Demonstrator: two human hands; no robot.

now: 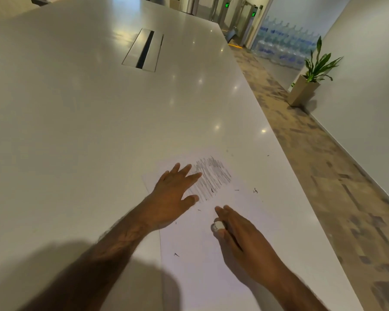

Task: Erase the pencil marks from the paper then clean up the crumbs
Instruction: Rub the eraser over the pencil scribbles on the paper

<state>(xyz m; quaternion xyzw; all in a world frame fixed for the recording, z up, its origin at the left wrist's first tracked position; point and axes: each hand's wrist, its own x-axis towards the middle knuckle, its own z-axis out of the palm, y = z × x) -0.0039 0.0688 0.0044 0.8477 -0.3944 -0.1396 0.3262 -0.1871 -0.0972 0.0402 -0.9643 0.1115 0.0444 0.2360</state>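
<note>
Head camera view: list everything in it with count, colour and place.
table: one, off-white, left and centre
cable hatch: one, silver, far on the table
paper: one, white, near table edge
pencil marks: one patch, grey, paper's far end
crumbs: several, dark, scattered on paper and table
eraser: one, white, over the paper's middle
water bottles: many, blue, stacked far right
potted plants: two, green, one by the right wall, one far back
left hand: one, flat on the paper beside the marks
right hand: one, grips the eraser
</note>
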